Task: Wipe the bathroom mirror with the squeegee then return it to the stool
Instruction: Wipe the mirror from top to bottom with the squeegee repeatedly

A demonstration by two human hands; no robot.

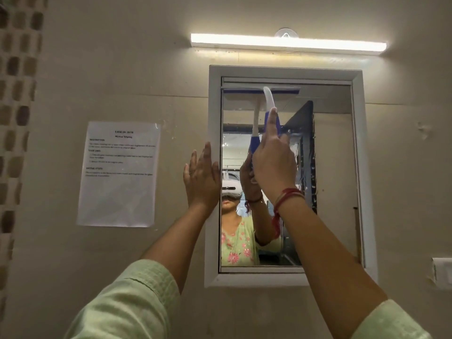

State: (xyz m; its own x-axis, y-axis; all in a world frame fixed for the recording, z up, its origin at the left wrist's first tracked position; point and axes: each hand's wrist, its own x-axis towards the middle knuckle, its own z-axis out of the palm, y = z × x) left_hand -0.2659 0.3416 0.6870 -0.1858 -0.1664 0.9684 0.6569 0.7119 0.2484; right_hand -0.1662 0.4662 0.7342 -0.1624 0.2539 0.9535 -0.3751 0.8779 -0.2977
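Atop mirror (327, 179), squeegee (269, 99)

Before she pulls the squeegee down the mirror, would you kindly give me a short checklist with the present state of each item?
1. Right hand closed on the blue-and-white plastic squeegee handle: ok.
2. Squeegee blade at the top edge of the white-framed rectangular wall mirror: ok.
3. Blade pressed flat against the glass along its whole length: cannot tell.
4. Left hand open, flat on the mirror frame's left side, clear of the blade's path: ok.
5. Glass below the blade free of obstacles: ok.
6. Stool ready for returning the squeegee: cannot tell, out of view.
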